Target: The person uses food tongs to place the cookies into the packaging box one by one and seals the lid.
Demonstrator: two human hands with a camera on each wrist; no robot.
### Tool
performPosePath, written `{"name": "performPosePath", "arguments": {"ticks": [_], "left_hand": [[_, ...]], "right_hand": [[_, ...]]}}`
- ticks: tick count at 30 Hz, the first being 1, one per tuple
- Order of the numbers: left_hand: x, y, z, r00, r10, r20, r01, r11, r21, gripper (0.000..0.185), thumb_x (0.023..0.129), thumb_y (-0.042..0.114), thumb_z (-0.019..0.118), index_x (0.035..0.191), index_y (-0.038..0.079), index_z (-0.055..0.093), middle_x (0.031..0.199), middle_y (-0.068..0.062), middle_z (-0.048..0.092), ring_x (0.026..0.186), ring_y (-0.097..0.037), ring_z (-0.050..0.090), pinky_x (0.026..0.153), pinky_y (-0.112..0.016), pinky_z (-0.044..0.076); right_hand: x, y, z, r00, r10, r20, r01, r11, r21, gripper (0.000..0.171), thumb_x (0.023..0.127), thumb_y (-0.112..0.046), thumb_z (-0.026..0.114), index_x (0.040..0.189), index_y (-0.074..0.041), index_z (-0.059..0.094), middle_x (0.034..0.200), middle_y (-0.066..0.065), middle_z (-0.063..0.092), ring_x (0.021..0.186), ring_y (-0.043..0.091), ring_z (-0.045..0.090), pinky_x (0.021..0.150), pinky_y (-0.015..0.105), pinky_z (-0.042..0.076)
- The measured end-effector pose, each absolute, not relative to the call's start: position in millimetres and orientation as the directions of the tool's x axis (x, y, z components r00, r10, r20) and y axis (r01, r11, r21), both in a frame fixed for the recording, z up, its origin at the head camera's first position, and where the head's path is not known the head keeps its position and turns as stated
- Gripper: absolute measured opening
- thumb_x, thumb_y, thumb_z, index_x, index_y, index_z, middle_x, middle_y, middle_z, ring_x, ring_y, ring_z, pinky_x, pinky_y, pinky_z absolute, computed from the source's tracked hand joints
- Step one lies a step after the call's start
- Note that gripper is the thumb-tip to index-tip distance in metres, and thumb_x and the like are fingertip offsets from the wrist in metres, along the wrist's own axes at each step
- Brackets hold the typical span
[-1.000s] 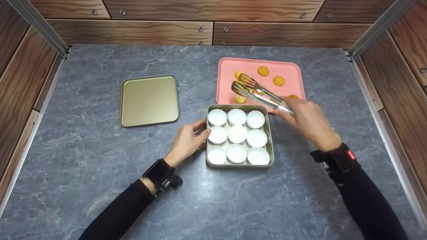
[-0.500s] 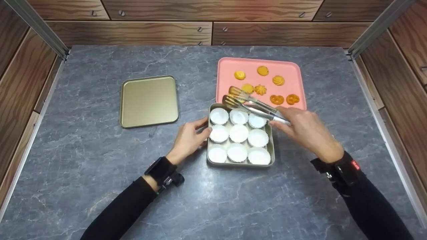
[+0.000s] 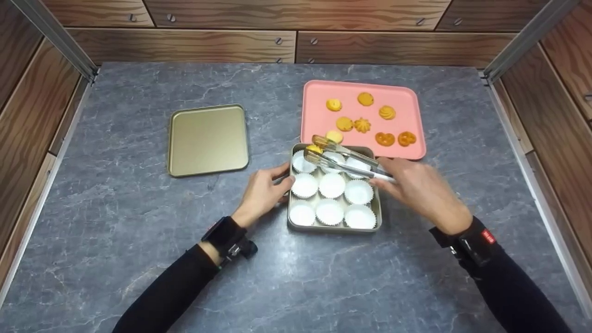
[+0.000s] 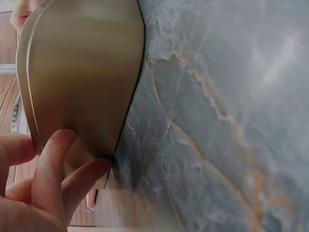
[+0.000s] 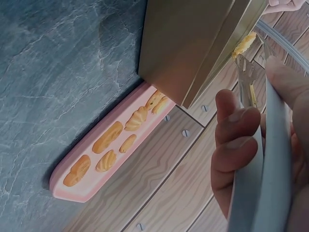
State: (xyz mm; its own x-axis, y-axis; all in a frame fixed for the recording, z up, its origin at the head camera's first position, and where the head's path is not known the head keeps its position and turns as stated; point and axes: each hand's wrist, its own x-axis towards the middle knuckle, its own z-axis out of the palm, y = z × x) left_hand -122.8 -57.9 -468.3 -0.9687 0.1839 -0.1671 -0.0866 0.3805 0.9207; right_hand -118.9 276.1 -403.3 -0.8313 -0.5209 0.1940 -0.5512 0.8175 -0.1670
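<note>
A square gold tin (image 3: 334, 229) holds rows of white paper cups (image 3: 331, 186). My left hand (image 3: 263, 192) rests against its left side, with fingertips (image 4: 62, 140) touching the outer wall in the left wrist view. My right hand (image 3: 418, 189) grips metal serving tongs (image 3: 351, 157) with slotted ends. Between the tong ends is a small yellow cookie (image 5: 245, 44), over the far-left paper cup (image 3: 303, 162). Whether the cookie touches the cup cannot be told. Behind the tin lies a pink tray (image 3: 402, 99) with several cookies, including a star-shaped cookie (image 3: 362, 125) and a pretzel-shaped cookie (image 3: 407, 138).
A flat gold lid (image 3: 208, 141) lies on the grey marbled table (image 3: 259, 277) to the left of the tin. Wood-patterned panels (image 3: 222, 45) border the table at the back and both sides. The tray's near edge is close behind the tin.
My right hand has brought the tongs from over the pink tray toward me and left, over the tin's far-left cup, with the cookie between their ends. My left hand stays at the tin.
</note>
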Motion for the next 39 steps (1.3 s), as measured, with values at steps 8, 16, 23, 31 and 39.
{"name": "performPosePath", "arguments": {"ticks": [8,16,23,31,39], "left_hand": [[-123,-57,-466,-0.964,0.176,-0.199,-0.127,0.350,0.928,0.052,0.099,0.022,0.070,0.147,0.010,0.055,0.146,-0.022,0.056,0.065,-0.026,0.074,0.059,-0.038,0.066],[-121,-57,-465,-0.955,0.188,-0.229,-0.155,0.342,0.927,0.054,0.099,0.022,0.070,0.149,0.011,0.053,0.148,-0.024,0.052,0.067,-0.028,0.074,0.060,-0.039,0.067],[-120,-56,-466,-0.958,0.179,-0.223,-0.154,0.335,0.930,0.054,0.099,0.022,0.071,0.149,0.012,0.054,0.149,-0.024,0.052,0.067,-0.026,0.075,0.060,-0.038,0.067],[-119,-56,-468,-0.960,0.173,-0.222,-0.158,0.324,0.933,0.053,0.099,0.023,0.070,0.149,0.012,0.054,0.149,-0.024,0.051,0.067,-0.028,0.073,0.063,-0.036,0.067],[-118,-56,-470,-0.966,0.173,-0.191,-0.123,0.341,0.932,0.051,0.100,0.024,0.069,0.148,0.010,0.055,0.146,-0.023,0.055,0.065,-0.028,0.072,0.062,-0.032,0.066]], "right_hand": [[-116,274,-407,-0.811,-0.543,0.218,-0.580,0.795,-0.177,0.040,0.094,-0.034,0.079,0.119,-0.006,0.066,0.101,0.010,0.072,0.073,0.026,0.068,0.060,0.045,0.063],[-117,271,-414,-0.801,-0.555,0.222,-0.593,0.788,-0.168,0.035,0.096,-0.037,0.075,0.110,-0.006,0.066,0.087,0.007,0.068,0.066,0.023,0.064,0.053,0.040,0.060],[-118,269,-416,-0.807,-0.550,0.215,-0.585,0.794,-0.164,0.041,0.096,-0.038,0.075,0.115,-0.002,0.068,0.089,0.011,0.070,0.070,0.028,0.068,0.055,0.044,0.062],[-121,266,-417,-0.791,-0.568,0.227,-0.605,0.782,-0.152,0.040,0.094,-0.038,0.078,0.111,-0.003,0.068,0.086,0.011,0.070,0.064,0.026,0.065,0.051,0.041,0.060],[-123,263,-417,-0.782,-0.573,0.245,-0.614,0.777,-0.141,0.043,0.091,-0.037,0.081,0.111,-0.002,0.068,0.085,0.010,0.068,0.064,0.025,0.065,0.051,0.042,0.060]]}}
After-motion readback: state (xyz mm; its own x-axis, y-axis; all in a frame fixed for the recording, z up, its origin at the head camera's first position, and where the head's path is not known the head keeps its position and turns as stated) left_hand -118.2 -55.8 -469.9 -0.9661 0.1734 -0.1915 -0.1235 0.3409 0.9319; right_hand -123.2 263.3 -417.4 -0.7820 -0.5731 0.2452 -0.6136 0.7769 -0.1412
